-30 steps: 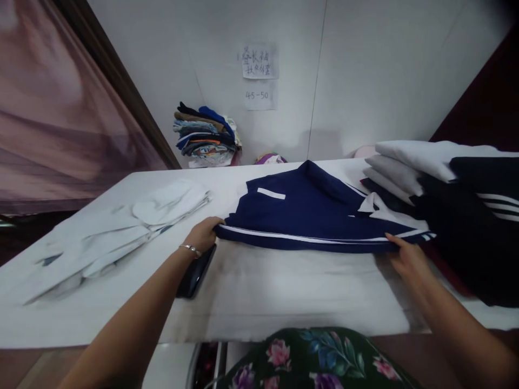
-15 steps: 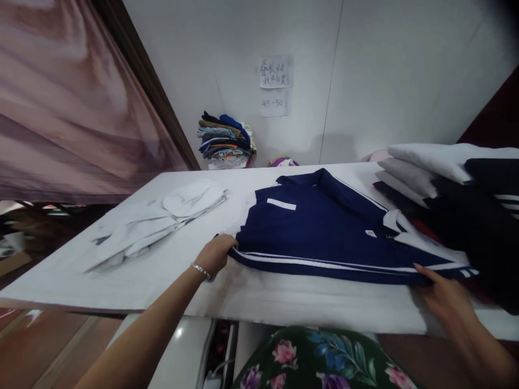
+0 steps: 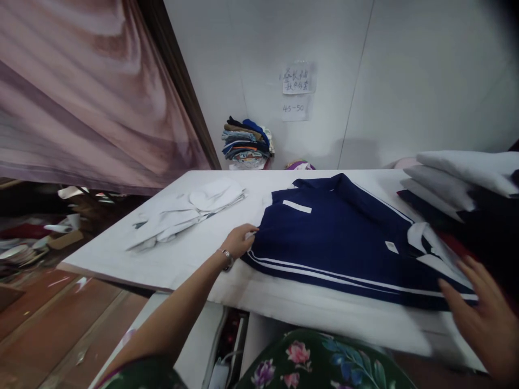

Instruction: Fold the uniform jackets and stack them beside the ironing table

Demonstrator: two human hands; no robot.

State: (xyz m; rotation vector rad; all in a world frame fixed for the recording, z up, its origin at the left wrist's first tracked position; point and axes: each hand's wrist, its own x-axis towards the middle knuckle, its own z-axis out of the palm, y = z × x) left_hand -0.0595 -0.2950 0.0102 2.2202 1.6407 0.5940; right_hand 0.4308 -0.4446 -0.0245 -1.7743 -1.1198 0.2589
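A navy blue jacket [image 3: 340, 232] with white stripes and a white collar lies spread on the white table, its collar toward the right. My left hand [image 3: 240, 241], with a bracelet on the wrist, is closed on the jacket's left edge, where a bit of white fabric shows at the fingers. At the other end, my right hand [image 3: 484, 310] is open with its fingers spread, over the jacket near the collar and the striped sleeve. To the left of the jacket lies a crumpled white garment [image 3: 190, 216].
Folded white and dark clothes [image 3: 466, 178] are piled at the right. A stack of folded clothes [image 3: 246, 143] stands behind the table [image 3: 105, 254] by the wall, below handwritten paper signs [image 3: 298, 92]. A pink curtain [image 3: 93, 97] hangs at the left.
My right hand has let go of the striped sleeve edge and opened over the collar end. My left hand has moved from the lower corner up along the left edge. The view has shifted left.
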